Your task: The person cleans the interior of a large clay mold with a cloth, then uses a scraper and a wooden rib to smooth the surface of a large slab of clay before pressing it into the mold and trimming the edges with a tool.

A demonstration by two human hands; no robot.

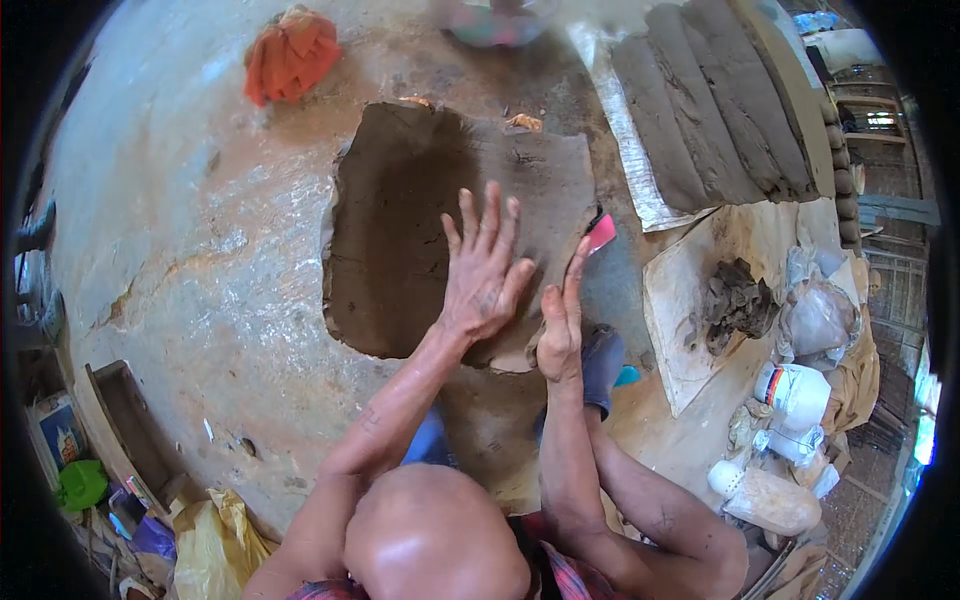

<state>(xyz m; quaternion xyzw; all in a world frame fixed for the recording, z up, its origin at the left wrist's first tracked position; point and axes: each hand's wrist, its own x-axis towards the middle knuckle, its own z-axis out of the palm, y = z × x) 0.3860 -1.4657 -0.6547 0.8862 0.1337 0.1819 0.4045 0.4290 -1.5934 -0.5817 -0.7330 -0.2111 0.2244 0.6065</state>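
A large slab of dark grey-brown clay (395,230) lies on the floor in front of me, with ragged edges and a darker, damp-looking left half. My left hand (485,270) rests flat on its middle, fingers spread. Along the slab's right edge, my right hand (562,325) stands on its side, fingers stretched out and touching the clay there. The edge lifts a little beside those fingers. Just past the fingertips is a small pink and black object (601,233); its kind is unclear, and I cannot see whether my hand touches it.
Long clay strips (705,105) lie side by side at the far right. Nearer, a lump of dark clay (740,300) sits on a pale sheet (675,340). A white bucket (795,395) stands at the right. An orange cloth (292,60) lies far left; a wooden trough (135,425) is near left.
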